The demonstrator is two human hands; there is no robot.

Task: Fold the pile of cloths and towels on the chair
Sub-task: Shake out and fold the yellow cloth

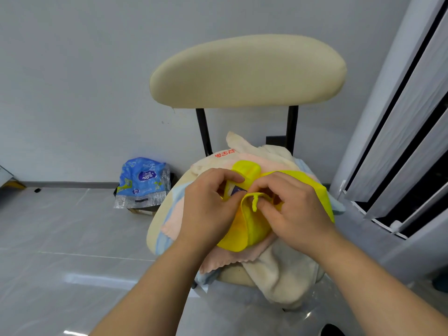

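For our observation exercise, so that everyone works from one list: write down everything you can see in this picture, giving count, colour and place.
chair: one, cream seat and backrest on black posts, centre, in front of the wall
yellow cloth: one, bright yellow, on top of the pile
pink cloth: at least one, pale pink, under the yellow cloth
cream towel: count unclear, cream, at the seat's back and hanging off its front right
light blue cloth: count unclear, light blue, at the pile's edges
plastic pack: one, blue and clear, on the floor left of the chair
left hand: one, pinches the yellow cloth
right hand: one, pinches the yellow cloth
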